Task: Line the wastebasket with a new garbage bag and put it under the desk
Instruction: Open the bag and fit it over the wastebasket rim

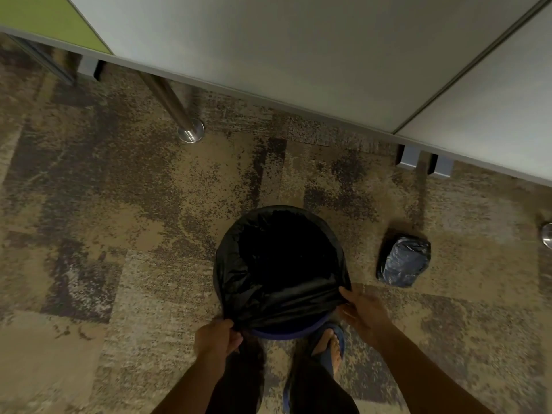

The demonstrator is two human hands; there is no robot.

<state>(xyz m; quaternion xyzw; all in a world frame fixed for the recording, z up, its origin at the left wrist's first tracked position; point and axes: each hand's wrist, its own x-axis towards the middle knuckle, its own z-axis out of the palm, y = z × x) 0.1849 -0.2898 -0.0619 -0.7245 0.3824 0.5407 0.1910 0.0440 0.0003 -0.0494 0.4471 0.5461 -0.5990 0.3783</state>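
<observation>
Item: bin (291,334), round, blue rim showing only at the near edge, standing on patterned carpet (119,234) in front of the desk (298,55), not yet under it. Bag (280,264), black, thin film, opened into the bin and folded over its far and side rim; near edge not yet seated. Left hand (219,339), at the bin's near-left, pinched shut on the bag hem. Right hand (363,312), at the bin's near-right, fingers against the hem, thumb side on the film; a full grip cannot be told. Hands apart, one at each side of the bin. Roll (403,259) of spare bags, wrapped, on the carpet right of the bin. Desk leg (179,112), chrome, beyond the bin to the left. Foot (328,348) in a blue sandal, touching or just beside the bin's near rim. Risks, judged: pulling the near hem hard may drag the far fold off the rim, or tear the film; the light bin may tip toward the person; the foot may knock it; sliding it toward the desk may strike the leg or loosen the bag
</observation>
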